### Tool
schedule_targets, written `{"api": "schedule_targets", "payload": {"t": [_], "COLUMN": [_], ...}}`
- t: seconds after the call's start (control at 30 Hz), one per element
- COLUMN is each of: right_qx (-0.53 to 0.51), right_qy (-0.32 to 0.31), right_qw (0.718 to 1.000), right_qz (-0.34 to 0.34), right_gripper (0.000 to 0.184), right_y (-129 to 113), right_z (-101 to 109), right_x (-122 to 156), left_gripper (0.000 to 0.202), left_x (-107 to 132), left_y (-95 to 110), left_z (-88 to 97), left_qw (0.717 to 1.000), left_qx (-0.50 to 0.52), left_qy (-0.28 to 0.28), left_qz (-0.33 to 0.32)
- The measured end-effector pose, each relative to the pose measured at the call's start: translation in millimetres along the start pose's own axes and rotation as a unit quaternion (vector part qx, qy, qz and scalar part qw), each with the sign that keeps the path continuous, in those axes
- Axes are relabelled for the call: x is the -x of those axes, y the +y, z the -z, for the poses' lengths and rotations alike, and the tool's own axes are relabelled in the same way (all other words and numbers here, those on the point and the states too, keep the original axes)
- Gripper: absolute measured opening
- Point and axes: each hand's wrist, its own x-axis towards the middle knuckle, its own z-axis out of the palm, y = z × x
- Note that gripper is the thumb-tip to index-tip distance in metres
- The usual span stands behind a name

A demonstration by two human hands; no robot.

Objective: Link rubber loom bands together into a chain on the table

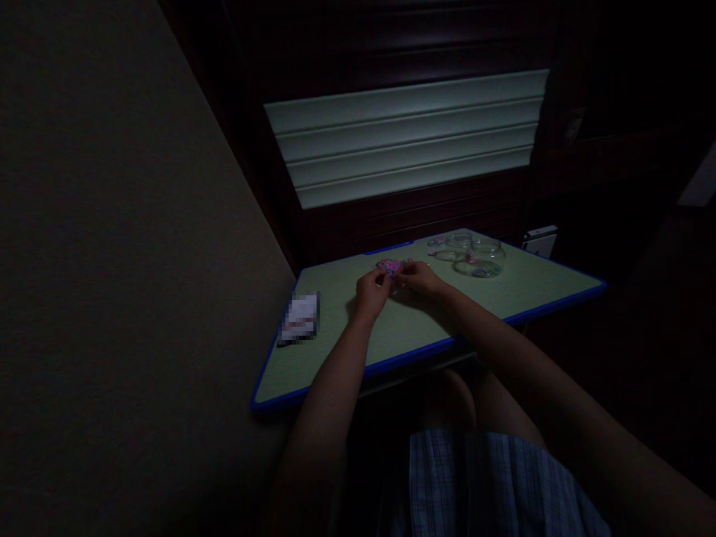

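Observation:
Both hands meet over the middle of a pale table with a blue rim point(335, 350). My left hand point(371, 291) is closed in a pinch, its fingertips at a small pink, purple and multicoloured bundle point(390, 265). From the right, my right hand point(419, 277) also pinches at the same bundle, its fingers pressed together. Dim light and the small size hide what kind of thing the bundle is, and the fingers cover part of it. Beyond my right hand stands a round clear bowl point(486, 257) with some coloured bits inside.
Behind the bowl lie other clear containers point(447, 242) with pinkish bits. A blurred white packet-like item point(300, 317) rests at the table's left edge. A wall point(139, 261) closes in on the left, and dark panelling with pale slats point(414, 138) rises behind the table.

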Motion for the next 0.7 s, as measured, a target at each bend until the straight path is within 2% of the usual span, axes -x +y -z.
{"api": "schedule_targets", "payload": {"t": [0.2, 0.3, 0.53, 0.7], "right_qx": [-0.054, -0.056, 0.052, 0.163], "right_qy": [0.052, 0.051, 0.057, 0.081], "right_qw": [0.997, 0.995, 0.994, 0.979], "right_qz": [0.035, 0.059, 0.078, 0.09], "right_gripper": [0.03, 0.03, 0.025, 0.019], "right_y": [-2.4, -5.2, -0.6, 3.2], "right_z": [-1.6, -2.6, -1.0, 1.9], "right_x": [0.5, 1.7, 0.0, -1.3], "left_gripper": [0.016, 0.017, 0.018, 0.018], "left_x": [0.2, 0.6, 1.5, 0.9], "left_y": [1.6, 1.4, -0.4, 0.4], "left_z": [1.7, 1.9, 2.7, 2.7], "left_qw": [1.0, 1.0, 1.0, 0.999], "left_qx": [-0.011, -0.014, -0.026, -0.039], "left_qy": [-0.003, -0.004, -0.014, -0.023], "left_qz": [0.012, 0.009, 0.005, -0.003]}}
